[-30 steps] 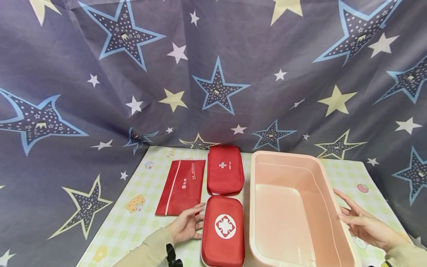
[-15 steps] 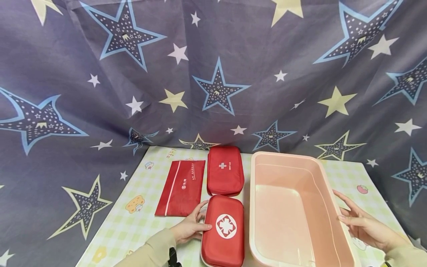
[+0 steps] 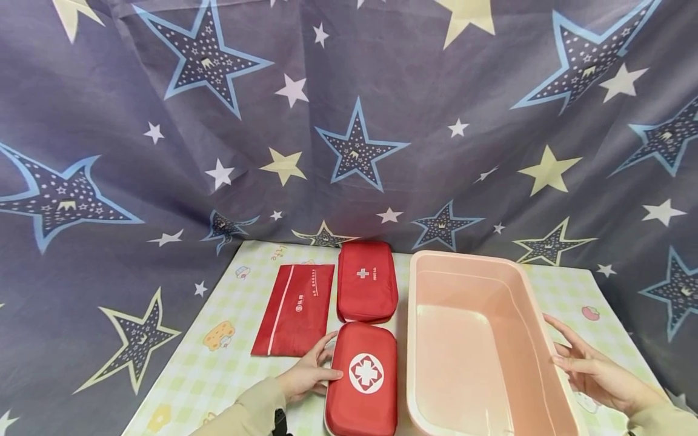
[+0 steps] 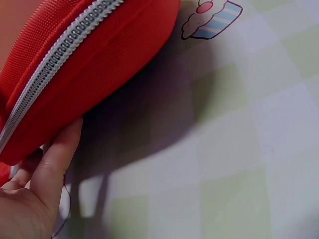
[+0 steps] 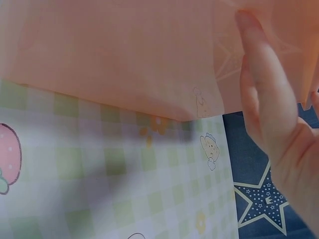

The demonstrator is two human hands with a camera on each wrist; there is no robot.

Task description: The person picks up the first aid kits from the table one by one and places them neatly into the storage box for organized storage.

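A red hard-shell first aid case (image 3: 361, 396) with a white cross emblem lies lengthwise at the front of the table. My left hand (image 3: 311, 374) grips its left edge, thumb on the top and fingers along the side. The left wrist view shows the case's zipper (image 4: 55, 57) close up, with a finger of the left hand (image 4: 40, 184) against its underside. To the right stands a pink plastic tub (image 3: 412, 339). Straight fingers of my right hand (image 3: 600, 369) touch the tub's right outer side, as the right wrist view also shows.
Behind the case lies a red soft first aid pouch (image 3: 366, 297). A flat red zip pouch (image 3: 297, 312) is left of it. All rest on a green-checked tablecloth (image 3: 218, 375). A star-patterned curtain (image 3: 245, 121) encloses the back and sides.
My left hand has gone from resting beside the first aid case to gripping its left edge, the thumb now on top. The right hand stays at the tub.
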